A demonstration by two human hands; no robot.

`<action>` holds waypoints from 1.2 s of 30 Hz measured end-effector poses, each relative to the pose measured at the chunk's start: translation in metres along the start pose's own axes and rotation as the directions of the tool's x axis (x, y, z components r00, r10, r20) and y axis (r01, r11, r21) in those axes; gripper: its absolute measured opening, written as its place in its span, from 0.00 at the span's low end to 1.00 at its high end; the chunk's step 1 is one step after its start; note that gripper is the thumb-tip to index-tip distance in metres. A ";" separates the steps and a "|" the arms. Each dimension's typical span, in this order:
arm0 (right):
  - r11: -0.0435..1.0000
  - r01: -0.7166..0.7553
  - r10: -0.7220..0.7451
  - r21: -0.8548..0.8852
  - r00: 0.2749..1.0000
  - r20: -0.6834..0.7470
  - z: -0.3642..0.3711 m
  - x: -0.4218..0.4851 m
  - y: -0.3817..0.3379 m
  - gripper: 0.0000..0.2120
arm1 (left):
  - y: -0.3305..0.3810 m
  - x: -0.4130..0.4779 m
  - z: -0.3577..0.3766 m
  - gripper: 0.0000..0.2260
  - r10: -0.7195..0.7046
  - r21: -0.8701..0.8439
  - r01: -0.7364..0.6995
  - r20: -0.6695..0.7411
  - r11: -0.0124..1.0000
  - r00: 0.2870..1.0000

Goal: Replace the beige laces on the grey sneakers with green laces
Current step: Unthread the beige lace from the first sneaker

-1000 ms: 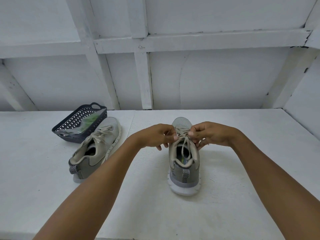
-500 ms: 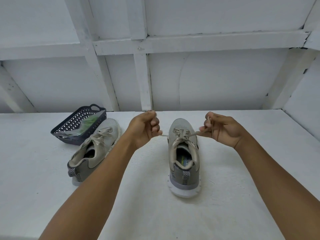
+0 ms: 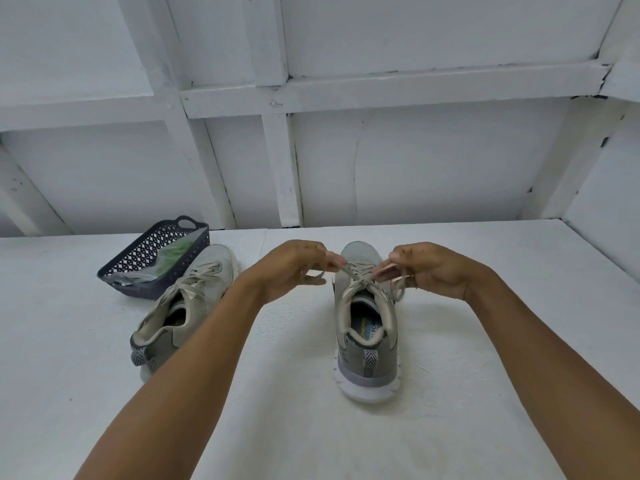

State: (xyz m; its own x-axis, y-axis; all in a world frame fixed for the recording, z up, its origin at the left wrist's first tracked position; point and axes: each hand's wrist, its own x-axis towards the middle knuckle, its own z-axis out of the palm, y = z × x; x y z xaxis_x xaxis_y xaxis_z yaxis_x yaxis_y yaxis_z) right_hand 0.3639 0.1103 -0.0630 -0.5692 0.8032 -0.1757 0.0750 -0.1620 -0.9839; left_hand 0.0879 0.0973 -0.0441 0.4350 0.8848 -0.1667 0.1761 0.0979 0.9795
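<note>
Beige lace (image 3: 358,277) remains threaded through the grey sneaker (image 3: 365,327), which stands upright near the middle of the white bench (image 3: 502,341) with its heel toward the front edge. The lace crosses above the tongue and its two ends are drawn out sideways. The left hand (image 3: 294,268) pinches one end between thumb and fingertips, the other fingers loosely curled. The right hand (image 3: 429,268) pinches the other end with fingers curled, and a slack loop hangs beneath it. A second grey sneaker (image 3: 187,306), laced in beige, sits toward the left. Just beside its toe, near the back edge, a dark lattice basket (image 3: 145,252) holds a clear packet of green laces (image 3: 176,251); whether the two touch cannot be determined.
</note>
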 end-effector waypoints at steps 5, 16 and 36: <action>0.999 -0.003 0.003 0.039 1.000 0.007 0.005 0.000 -0.007 0.14 | 0.008 0.003 0.006 0.14 0.039 -0.327 -0.055 -0.055 0.943 0.998; 0.968 0.027 -0.046 -0.251 0.997 -0.068 0.008 0.008 -0.018 0.14 | -0.001 0.011 0.009 0.05 0.005 0.325 0.022 -0.081 0.946 0.997; 0.768 -0.087 0.009 -0.635 0.992 -0.125 0.016 0.007 -0.025 0.07 | -0.004 0.021 0.026 0.06 0.019 0.486 0.033 -0.100 0.873 0.995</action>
State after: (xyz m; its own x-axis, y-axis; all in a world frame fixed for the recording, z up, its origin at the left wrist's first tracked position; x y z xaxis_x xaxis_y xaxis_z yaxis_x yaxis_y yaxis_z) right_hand 0.3449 0.1104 -0.0386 -0.4615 0.8672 -0.1870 0.6269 0.1697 -0.7604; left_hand 0.1194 0.1034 -0.0539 0.3476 0.9277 -0.1364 0.5974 -0.1070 0.7948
